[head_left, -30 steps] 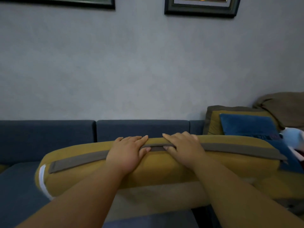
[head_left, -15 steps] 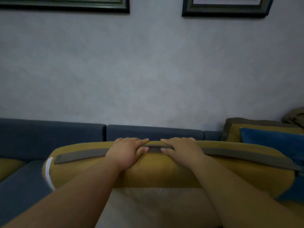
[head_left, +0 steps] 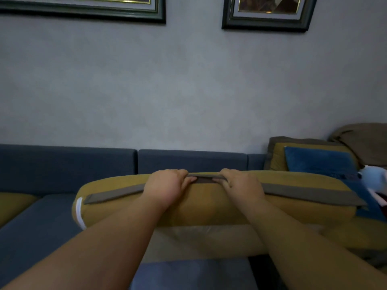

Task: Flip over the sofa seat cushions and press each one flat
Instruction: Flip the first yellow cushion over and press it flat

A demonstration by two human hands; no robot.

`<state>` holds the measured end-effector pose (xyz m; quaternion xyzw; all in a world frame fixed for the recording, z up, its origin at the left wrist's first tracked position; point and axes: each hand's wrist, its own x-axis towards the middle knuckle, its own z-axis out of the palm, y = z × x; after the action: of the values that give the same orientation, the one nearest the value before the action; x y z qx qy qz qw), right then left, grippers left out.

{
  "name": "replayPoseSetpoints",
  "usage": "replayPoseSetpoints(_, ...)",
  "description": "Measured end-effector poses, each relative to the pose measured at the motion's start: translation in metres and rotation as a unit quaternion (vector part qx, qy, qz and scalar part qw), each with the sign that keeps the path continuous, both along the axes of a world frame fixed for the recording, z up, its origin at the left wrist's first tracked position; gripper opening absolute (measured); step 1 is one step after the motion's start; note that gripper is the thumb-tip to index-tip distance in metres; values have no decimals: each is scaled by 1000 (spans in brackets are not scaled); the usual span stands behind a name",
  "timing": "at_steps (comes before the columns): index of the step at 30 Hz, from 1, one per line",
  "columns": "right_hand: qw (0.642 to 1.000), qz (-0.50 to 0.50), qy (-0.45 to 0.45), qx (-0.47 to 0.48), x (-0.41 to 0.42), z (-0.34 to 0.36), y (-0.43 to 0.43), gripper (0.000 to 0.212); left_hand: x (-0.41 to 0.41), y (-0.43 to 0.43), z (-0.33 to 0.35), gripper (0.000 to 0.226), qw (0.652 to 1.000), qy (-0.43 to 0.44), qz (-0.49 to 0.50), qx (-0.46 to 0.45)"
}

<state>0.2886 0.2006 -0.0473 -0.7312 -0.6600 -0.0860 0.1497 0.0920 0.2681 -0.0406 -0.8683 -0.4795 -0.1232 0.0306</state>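
A mustard-yellow seat cushion [head_left: 205, 206] stands on its edge across the blue sofa [head_left: 62, 162], with a grey-brown strip [head_left: 310, 194] running along its upper side and a paler beige face below. My left hand [head_left: 165, 188] and my right hand [head_left: 243, 185] sit side by side on the top edge near its middle. Both hands have fingers curled over the far side of the edge, gripping the cushion. The fingertips are hidden behind it.
A bare blue seat base [head_left: 37, 227] lies at the left, with another yellow cushion [head_left: 12, 204] at the far left. Stacked at the right are a yellow pillow [head_left: 278, 158], a blue pillow [head_left: 318, 161], a brown blanket [head_left: 364, 143] and a pale plush toy [head_left: 374, 176].
My fingers went from lying flat on the cushion's top edge to curling over it. The view shifted slightly; the cushion stays upright on its edge.
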Motion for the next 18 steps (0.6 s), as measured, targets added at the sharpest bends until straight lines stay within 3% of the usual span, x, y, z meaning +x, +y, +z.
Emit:
replayPoseSetpoints(5, 1000, -5, 7, 3, -14, 21, -37, 36, -15, -32, 22, 39, 999, -13, -19, 47)
replayPoseSetpoints(11, 997, -36, -48, 56, -12, 54, -39, 37, -8, -34, 55, 38, 995, -29, -11, 96)
replayPoseSetpoints(18, 998, -22, -55, 34, 11, 41, 2, 37, 17, 4, 32, 41, 997, -36, -1, 70)
